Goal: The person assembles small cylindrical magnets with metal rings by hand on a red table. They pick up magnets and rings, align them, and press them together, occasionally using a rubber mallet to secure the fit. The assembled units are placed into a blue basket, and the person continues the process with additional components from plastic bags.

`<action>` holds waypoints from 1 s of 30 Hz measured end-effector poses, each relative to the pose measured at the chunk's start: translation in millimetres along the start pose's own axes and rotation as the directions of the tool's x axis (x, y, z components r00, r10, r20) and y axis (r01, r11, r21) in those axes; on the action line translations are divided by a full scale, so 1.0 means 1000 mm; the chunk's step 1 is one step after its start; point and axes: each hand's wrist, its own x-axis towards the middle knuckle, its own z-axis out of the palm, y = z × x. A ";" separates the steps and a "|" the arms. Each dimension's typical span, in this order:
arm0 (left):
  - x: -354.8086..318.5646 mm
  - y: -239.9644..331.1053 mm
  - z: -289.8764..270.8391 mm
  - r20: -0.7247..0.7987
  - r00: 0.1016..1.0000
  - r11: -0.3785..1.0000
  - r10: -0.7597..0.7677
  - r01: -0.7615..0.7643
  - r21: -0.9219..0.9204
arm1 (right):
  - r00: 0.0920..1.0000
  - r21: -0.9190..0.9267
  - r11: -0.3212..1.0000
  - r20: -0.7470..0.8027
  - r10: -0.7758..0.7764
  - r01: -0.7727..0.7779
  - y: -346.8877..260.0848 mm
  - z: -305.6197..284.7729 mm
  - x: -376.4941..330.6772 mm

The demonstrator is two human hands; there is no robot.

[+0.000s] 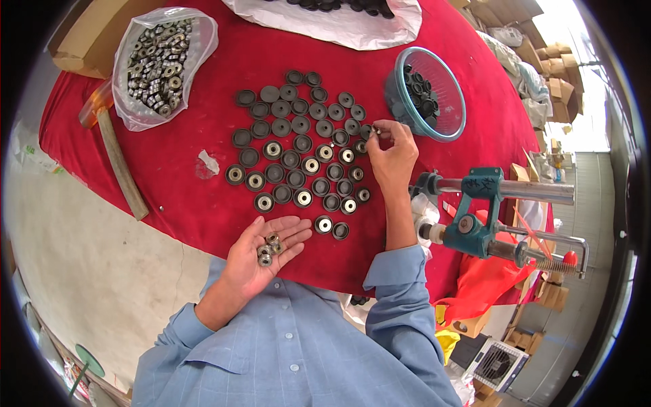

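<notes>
Several black round discs (296, 141) lie in rows on a red cloth (203, 197); some have a metal bearing set in the middle. My left hand (266, 254) lies palm up at the cloth's near edge with a few small metal bearings (268, 249) resting in it. My right hand (391, 154) reaches over the right end of the rows and pinches one small bearing (376, 131) between thumb and fingertips, just above a disc.
A clear plastic bag of metal bearings (157, 62) lies at the far left beside a wooden-handled hammer (116, 156). A blue mesh basket (427, 91) holds black discs at the right. A teal hand press (488, 210) stands at the table's right edge. White plastic sheet (332, 24) at the back.
</notes>
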 end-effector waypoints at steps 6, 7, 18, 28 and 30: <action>0.000 0.000 -0.002 -0.002 1.000 1.000 0.002 -0.002 0.008 | 0.996 -0.023 1.000 0.092 -0.002 0.004 0.006 0.008 -0.004; 0.000 0.000 -0.001 -0.002 1.000 1.000 0.002 -0.002 0.012 | 0.995 -0.028 0.999 0.096 -0.028 0.031 0.007 0.007 -0.005; -0.001 -0.002 -0.007 0.023 1.000 1.000 0.009 -0.008 -0.021 | 0.981 -0.323 0.930 0.142 -0.133 0.173 0.003 0.003 -0.034; 0.000 -0.002 -0.005 0.013 0.999 0.999 0.031 -0.031 -0.006 | 0.975 -0.416 0.901 0.219 -0.032 0.123 -0.005 0.002 -0.028; 0.001 -0.002 -0.004 0.033 0.999 0.999 0.030 -0.030 -0.024 | 0.984 -0.307 0.951 0.175 0.014 0.041 -0.004 -0.006 -0.027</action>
